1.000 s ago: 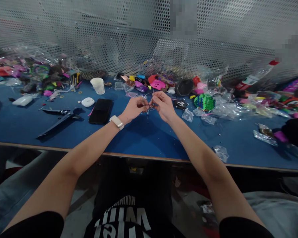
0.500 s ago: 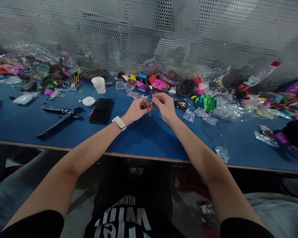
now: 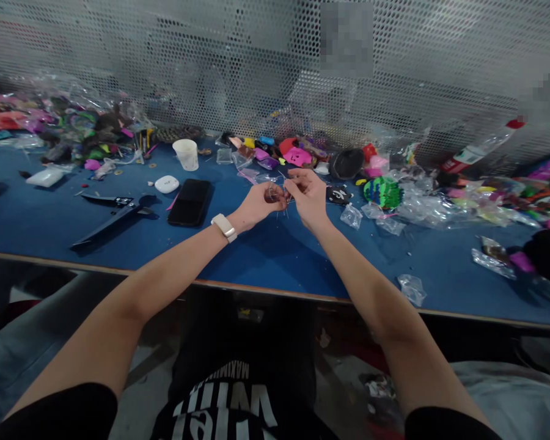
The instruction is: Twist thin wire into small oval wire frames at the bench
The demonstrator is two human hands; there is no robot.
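Observation:
Over the middle of the blue table, both hands meet around a small tangle of thin silvery wire (image 3: 283, 213). My left hand (image 3: 258, 205), with a pale band on its wrist, pinches the wire from the left, fingers curled. My right hand (image 3: 308, 198) closes thumb and index finger on it from the right. Loose wire ends poke out above and below the fingertips. Most of the wire's shape is hidden by the fingers. A black phone (image 3: 190, 202) lies left of my left hand, and a small black piece with white marks (image 3: 338, 195) lies just right of my right hand.
Pliers or cutters with dark handles (image 3: 119, 214), a white earbud case (image 3: 167, 184) and a paper cup (image 3: 186, 154) are on the left. Colourful clay pieces (image 3: 297, 156) and clear plastic wrap (image 3: 428, 198) line the perforated metal screen. A bottle (image 3: 483, 146) leans at right.
Both hands keep hold of the wire and have shifted slightly against each other. The wire ends point at different angles. The whole view has moved a little.

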